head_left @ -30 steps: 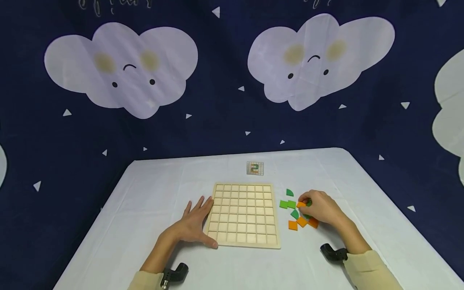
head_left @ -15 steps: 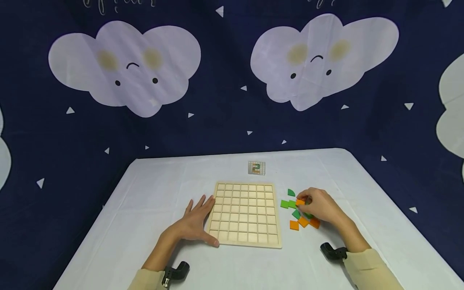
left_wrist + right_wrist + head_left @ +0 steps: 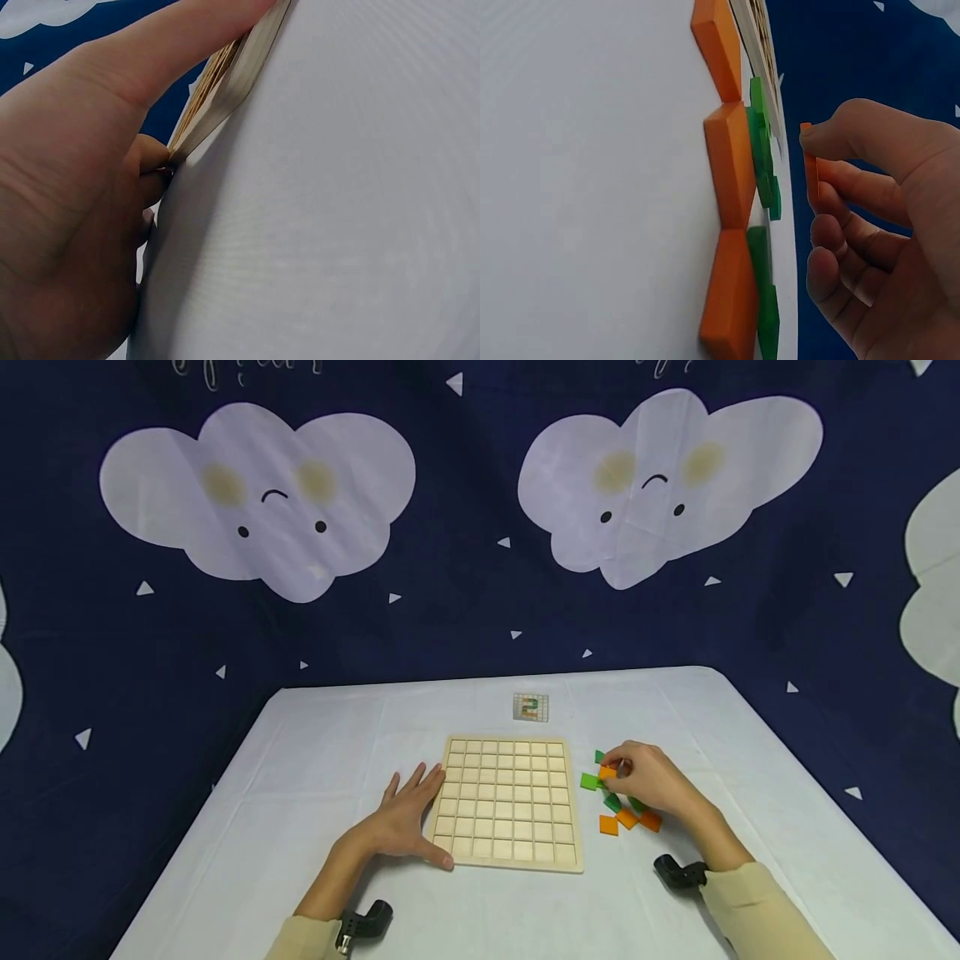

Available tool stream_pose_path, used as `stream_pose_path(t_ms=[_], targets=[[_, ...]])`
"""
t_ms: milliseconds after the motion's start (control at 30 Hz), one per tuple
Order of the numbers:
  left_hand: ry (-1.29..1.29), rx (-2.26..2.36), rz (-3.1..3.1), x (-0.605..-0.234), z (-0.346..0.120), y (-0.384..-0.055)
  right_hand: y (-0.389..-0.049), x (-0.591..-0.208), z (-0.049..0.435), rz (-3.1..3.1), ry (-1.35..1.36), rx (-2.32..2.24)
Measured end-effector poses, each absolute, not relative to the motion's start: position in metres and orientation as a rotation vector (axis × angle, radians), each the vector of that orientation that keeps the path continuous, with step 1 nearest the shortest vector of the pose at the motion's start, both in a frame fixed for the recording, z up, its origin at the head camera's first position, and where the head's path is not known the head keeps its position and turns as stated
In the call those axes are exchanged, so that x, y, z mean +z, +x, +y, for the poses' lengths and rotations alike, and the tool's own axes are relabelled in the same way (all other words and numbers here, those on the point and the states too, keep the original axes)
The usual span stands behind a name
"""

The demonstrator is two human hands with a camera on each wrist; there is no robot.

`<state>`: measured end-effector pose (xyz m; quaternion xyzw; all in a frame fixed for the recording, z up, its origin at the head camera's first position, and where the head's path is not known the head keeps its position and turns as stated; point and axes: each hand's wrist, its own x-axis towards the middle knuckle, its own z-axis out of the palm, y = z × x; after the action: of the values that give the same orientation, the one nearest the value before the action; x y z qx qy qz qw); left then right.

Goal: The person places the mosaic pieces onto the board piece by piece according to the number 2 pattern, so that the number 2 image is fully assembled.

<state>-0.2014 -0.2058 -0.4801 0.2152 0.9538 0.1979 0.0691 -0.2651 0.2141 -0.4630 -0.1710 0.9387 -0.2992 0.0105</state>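
My left hand (image 3: 402, 822) is spread at the left side of a pale wooden grid board (image 3: 498, 810). Its thumb lies at the near left corner and its fingertips touch the left edge. To the board's right, my right hand (image 3: 656, 778) pinches an orange square tile (image 3: 607, 772) between thumb and fingers. In the right wrist view that held tile (image 3: 811, 169) stands edge-on, off the table. Beneath and beside this hand lie loose orange tiles (image 3: 609, 825), light green squares (image 3: 589, 781) and dark green curved-edge pieces (image 3: 612, 802); the hand partly covers some of them.
A small card (image 3: 530, 707) with a coloured figure on a grid lies beyond the board. White cloth covers the table (image 3: 337, 752). A dark blue cloud-patterned curtain (image 3: 450, 635) hangs behind it. Each wrist wears a black camera (image 3: 678, 872).
My right hand has raised the orange tile from the pile and carried it left and slightly away, over the green pieces. The left hand stays at the board's edge.
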Motion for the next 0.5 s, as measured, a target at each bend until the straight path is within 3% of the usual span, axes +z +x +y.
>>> stream_pose_path(t_ms=[500], targets=[[0.635,0.61,2.884,-0.482,-0.205,-0.201,-0.275,-0.46,0.195,2.908,-0.615,-0.949]])
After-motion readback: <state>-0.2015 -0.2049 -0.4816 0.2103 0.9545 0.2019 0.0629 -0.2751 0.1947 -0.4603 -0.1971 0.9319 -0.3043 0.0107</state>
